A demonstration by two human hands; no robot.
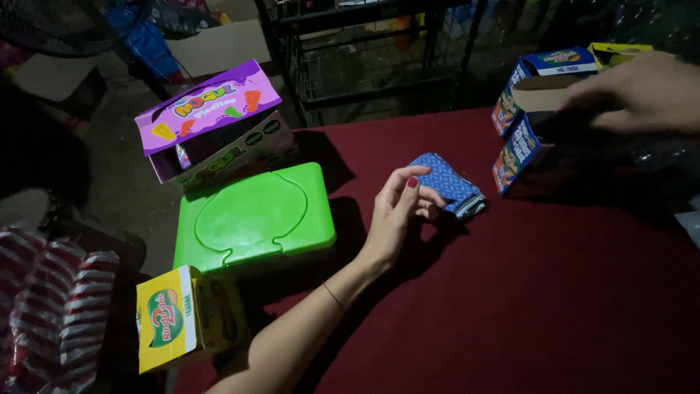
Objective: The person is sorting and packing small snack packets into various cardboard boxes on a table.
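- A dark red cloth-covered table (554, 306) fills the lower right and centre of the frame, dimly lit.
- The left hand (399, 213) rests at mid-frame, fingers loosely curled, fingertips touching the near edge of a blue patterned pouch (443, 182) that lies flat on the cloth at centre.
- The right hand (642, 95) reaches in at the upper right, blurred; its fingers are stretched over an open blue carton (521, 142), and I cannot tell whether it grips anything.
- A green plastic wipes box (255, 219), lid closed, sits at the table's left edge.
- Behind it, upper left, a purple sweets carton (208, 109) stands open.
- A yellow carton (168, 317) sits at the lower left corner of the table.
- Red-and-white striped packets (51, 306) lie at the far lower left.
- A black metal rack (372, 51) and a cardboard box (219, 47) stand on the grey floor at the top of the frame.
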